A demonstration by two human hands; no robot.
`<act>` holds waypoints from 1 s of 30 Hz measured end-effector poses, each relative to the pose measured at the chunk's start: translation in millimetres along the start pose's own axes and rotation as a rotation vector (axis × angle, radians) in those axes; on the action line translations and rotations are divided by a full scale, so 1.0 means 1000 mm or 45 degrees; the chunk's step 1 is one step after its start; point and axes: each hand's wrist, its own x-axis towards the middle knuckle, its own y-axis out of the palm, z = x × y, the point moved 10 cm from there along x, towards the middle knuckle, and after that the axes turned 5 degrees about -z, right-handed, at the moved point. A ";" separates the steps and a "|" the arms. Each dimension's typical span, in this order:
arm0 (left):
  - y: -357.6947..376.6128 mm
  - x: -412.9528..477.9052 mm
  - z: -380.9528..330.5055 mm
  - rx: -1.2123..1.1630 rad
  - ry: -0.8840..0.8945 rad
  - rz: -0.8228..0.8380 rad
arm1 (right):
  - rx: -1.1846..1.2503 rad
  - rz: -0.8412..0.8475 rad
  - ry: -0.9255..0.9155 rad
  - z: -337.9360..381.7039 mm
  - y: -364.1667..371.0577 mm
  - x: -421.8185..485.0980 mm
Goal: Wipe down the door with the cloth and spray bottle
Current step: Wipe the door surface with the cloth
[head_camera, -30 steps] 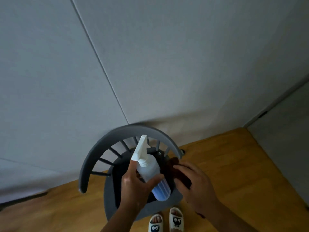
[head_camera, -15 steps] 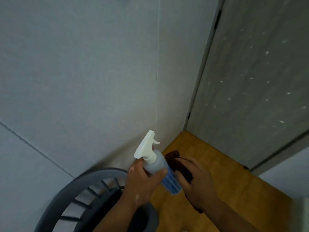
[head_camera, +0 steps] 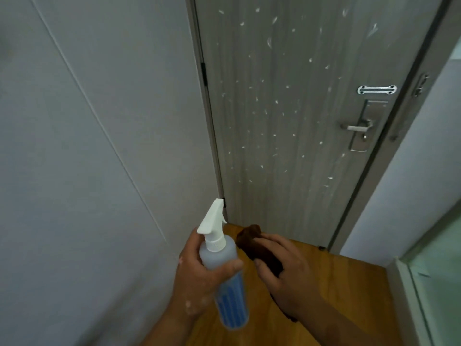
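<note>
Top of door (head_camera: 287, 121) cut off; cloth (head_camera: 252, 242) largely hidden in gripping right hand (head_camera: 287, 273). Spray bottle (head_camera: 219, 253), white trigger, blue-striped label, gripped in left hand (head_camera: 197, 273), nozzle toward grey, white-flecked door just ahead, above wooden floor (head_camera: 349, 283).

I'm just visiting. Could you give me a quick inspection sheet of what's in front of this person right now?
Surface: grey door, dotted with white specks.
Job's things: spray bottle; dark brown cloth.
Clutter: nothing seen.
Grips: left hand holds the bottle; right hand holds the cloth.
Cables: nothing seen.
Surroundings: grey wall, wooden floor, metal lever handle.
</note>
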 end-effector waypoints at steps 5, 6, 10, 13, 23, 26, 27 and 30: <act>0.074 0.055 -0.016 0.015 0.019 0.115 | 0.011 -0.067 0.017 -0.054 -0.042 0.052; 0.089 0.065 -0.018 0.026 0.018 0.158 | 0.004 -0.063 0.025 -0.065 -0.049 0.061; 0.141 0.101 -0.021 0.034 0.020 0.258 | -0.041 -0.102 0.034 -0.101 -0.079 0.096; 0.173 0.126 -0.030 0.050 0.045 0.262 | -0.048 -0.149 0.045 -0.121 -0.101 0.119; 0.276 0.253 -0.063 -0.078 0.094 0.435 | -0.238 -0.351 -0.043 -0.156 -0.159 0.235; 0.302 0.304 -0.083 -0.113 0.166 0.504 | -0.340 -0.460 -0.076 -0.155 -0.181 0.282; 0.310 0.321 -0.092 -0.126 0.188 0.524 | -0.364 -0.494 -0.076 -0.155 -0.188 0.298; 0.334 0.366 -0.120 -0.173 0.243 0.581 | -0.421 -0.605 -0.101 -0.152 -0.207 0.337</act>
